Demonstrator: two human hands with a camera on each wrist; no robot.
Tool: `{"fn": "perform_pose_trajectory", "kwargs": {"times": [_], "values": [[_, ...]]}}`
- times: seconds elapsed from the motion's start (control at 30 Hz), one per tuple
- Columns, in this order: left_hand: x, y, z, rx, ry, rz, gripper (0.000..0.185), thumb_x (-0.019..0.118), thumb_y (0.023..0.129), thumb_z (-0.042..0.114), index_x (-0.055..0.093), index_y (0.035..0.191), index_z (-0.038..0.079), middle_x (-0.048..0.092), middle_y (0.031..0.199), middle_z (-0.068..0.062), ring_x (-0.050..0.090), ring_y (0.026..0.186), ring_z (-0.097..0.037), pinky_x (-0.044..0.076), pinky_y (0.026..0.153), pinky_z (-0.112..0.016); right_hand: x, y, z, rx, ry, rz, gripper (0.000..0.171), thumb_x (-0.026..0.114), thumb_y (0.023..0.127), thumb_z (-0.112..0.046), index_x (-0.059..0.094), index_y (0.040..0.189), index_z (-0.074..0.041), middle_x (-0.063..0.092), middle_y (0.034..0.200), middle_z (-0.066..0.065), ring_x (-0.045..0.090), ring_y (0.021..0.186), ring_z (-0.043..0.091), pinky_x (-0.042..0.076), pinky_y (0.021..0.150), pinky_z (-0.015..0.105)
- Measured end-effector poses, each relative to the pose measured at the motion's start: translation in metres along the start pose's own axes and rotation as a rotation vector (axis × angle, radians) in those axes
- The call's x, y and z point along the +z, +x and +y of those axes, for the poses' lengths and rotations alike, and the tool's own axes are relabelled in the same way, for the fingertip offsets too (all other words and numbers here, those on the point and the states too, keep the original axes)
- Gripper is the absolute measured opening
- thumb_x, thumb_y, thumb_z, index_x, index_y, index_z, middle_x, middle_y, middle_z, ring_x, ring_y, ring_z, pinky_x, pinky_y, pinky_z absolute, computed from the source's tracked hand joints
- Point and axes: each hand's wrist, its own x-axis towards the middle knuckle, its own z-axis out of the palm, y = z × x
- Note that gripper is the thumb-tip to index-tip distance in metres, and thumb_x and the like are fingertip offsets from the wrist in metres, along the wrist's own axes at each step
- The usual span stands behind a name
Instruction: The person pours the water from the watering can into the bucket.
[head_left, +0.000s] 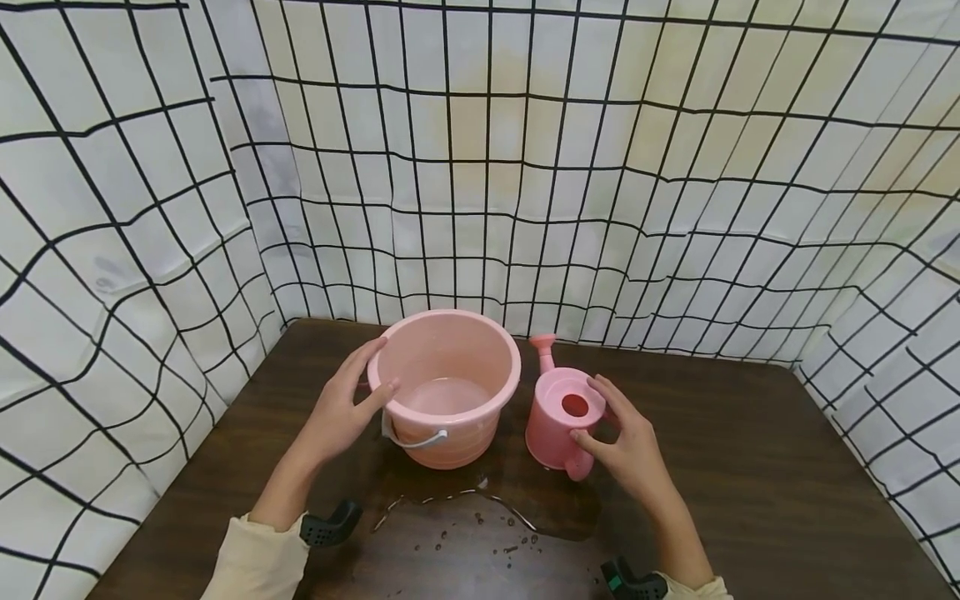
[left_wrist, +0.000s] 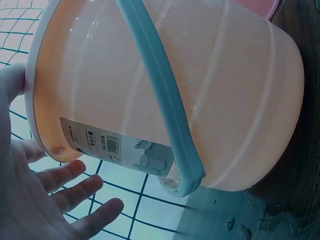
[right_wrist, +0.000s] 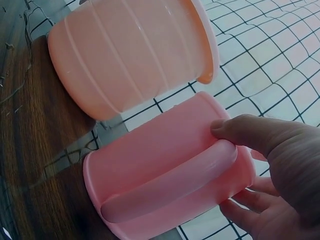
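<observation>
A light pink bucket (head_left: 446,425) stands upright on the dark table, its pale grey handle (head_left: 420,442) hanging down at the front. My left hand (head_left: 352,396) is at its left rim. In the left wrist view the thumb touches the rim, while the other fingers (left_wrist: 95,195) spread loosely beside the bucket. Right of the bucket, apart from it, is an upright pink watering can (head_left: 555,425) with its spout pointing to the back. My right hand (head_left: 626,437) holds its top, the thumb (right_wrist: 240,130) on one side above the handle (right_wrist: 170,185) and fingers on the other.
Spilled water (head_left: 480,493) lies in a streak with several drops on the wooden table (head_left: 712,433) in front of the bucket. White wall sheets (head_left: 465,192) with a black grid rise behind the table and on both sides.
</observation>
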Motion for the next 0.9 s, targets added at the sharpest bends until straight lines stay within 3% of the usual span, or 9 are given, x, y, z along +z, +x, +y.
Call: {"fn": "perform_pose_trajectory", "kwargs": {"times": [0.4, 0.9], "values": [[-0.0005, -0.0007, -0.0012, 0.001, 0.008, -0.003, 0.064, 0.056, 0.097, 0.033, 0.028, 0.152, 0.017, 0.03, 0.156, -0.011, 0.04, 0.135, -0.033, 0.044, 0.102, -0.055, -0.001, 0.0005, 0.0022, 0.024, 0.041, -0.003, 0.085, 0.081, 0.078, -0.02, 0.036, 0.149, -0.007, 0.042, 0.15, 0.018, 0.046, 0.135, 0.033, 0.044, 0.1, 0.04], [-0.002, -0.0026, -0.0029, 0.021, 0.005, -0.001, 0.064, 0.057, 0.096, 0.031, 0.029, 0.152, 0.017, 0.033, 0.155, -0.01, 0.041, 0.135, -0.031, 0.045, 0.101, -0.054, -0.0013, -0.0001, 0.0031, 0.12, 0.048, -0.008, 0.085, 0.079, 0.08, -0.023, 0.035, 0.149, -0.003, 0.044, 0.147, 0.019, 0.052, 0.129, 0.032, 0.047, 0.098, 0.041]]}}
